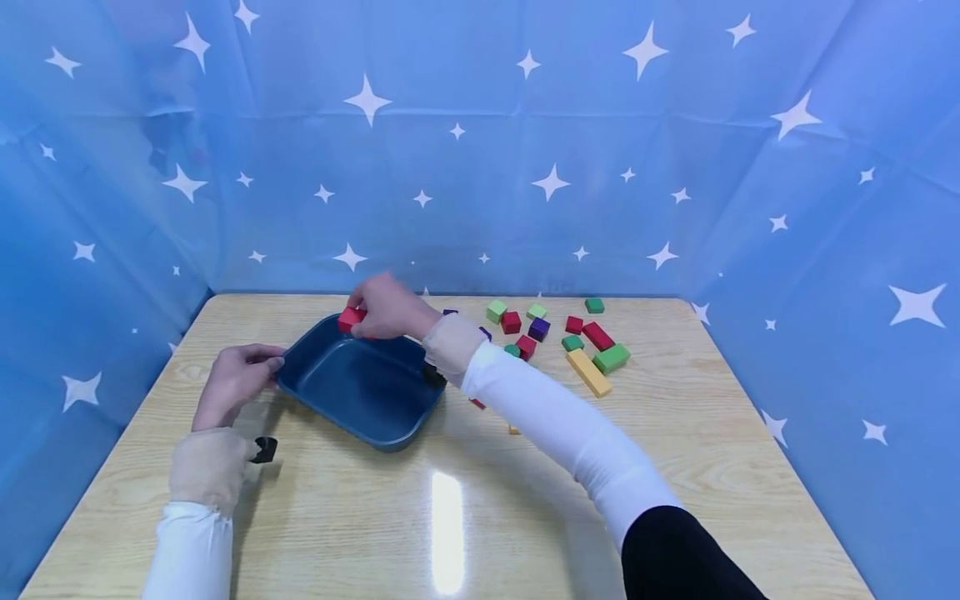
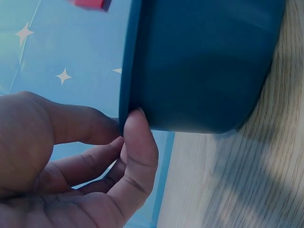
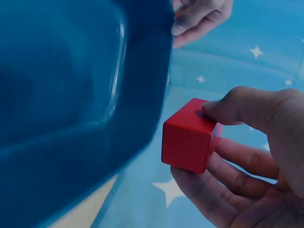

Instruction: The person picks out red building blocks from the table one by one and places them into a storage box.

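A dark blue plastic bin [image 1: 358, 379] stands left of the table's middle, tilted, its left side off the tabletop. My left hand [image 1: 234, 379] pinches the rim at its left corner between thumb and fingers. In the left wrist view the fingertips [image 2: 137, 126] press on the bin's outer wall. My right hand [image 1: 392, 307] is at the bin's far rim, holding a red block [image 1: 351, 318] by its fingertips. The right wrist view shows this red block [image 3: 187, 137] gripped between thumb and fingers, beside the bin's wall [image 3: 142, 95].
Right of the bin, several loose wooden blocks lie on the table [image 1: 712, 433]: red [image 1: 598, 336], green [image 1: 611, 358], purple [image 1: 538, 329] and a long yellow one [image 1: 588, 372]. My right forearm passes over some of them. A blue starry curtain [image 1: 480, 167] closes off the back and sides.
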`<action>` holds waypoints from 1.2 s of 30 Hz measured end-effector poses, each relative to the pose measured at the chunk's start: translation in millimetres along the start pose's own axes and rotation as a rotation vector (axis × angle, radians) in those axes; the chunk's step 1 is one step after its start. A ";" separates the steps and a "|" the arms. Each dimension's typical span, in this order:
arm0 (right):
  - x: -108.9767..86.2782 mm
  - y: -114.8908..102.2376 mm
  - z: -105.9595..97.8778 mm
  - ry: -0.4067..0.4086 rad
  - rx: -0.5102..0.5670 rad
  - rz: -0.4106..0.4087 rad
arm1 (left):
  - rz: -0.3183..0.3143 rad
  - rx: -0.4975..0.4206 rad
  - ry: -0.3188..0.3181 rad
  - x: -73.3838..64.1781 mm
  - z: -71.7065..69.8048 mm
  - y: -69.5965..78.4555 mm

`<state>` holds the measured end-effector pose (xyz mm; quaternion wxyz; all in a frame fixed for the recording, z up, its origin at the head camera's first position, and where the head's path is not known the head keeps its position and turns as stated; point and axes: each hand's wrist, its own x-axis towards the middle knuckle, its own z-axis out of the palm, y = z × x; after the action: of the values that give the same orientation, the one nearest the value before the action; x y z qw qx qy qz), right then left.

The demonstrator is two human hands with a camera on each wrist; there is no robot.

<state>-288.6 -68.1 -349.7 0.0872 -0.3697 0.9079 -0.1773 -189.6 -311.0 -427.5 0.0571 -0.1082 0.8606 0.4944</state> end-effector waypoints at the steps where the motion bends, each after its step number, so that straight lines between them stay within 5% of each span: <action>1: 2.9 -1.9 2.6 -0.005 -0.015 -0.011 | -0.004 0.004 -0.002 0.3 0.0 0.3; 10: 25.5 -21.6 30.1 -0.110 -0.026 -0.076 | -0.033 0.030 -0.001 -1.6 -1.6 -0.2; 36: 51.1 -41.0 89.5 -0.314 -0.122 0.008 | -0.045 0.058 -0.015 -1.4 -1.5 4.4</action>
<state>-272.8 -154.2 -417.8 0.2062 -0.3937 0.8937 -0.0616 -189.3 -310.0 -422.8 0.0780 -0.1220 0.8714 0.4687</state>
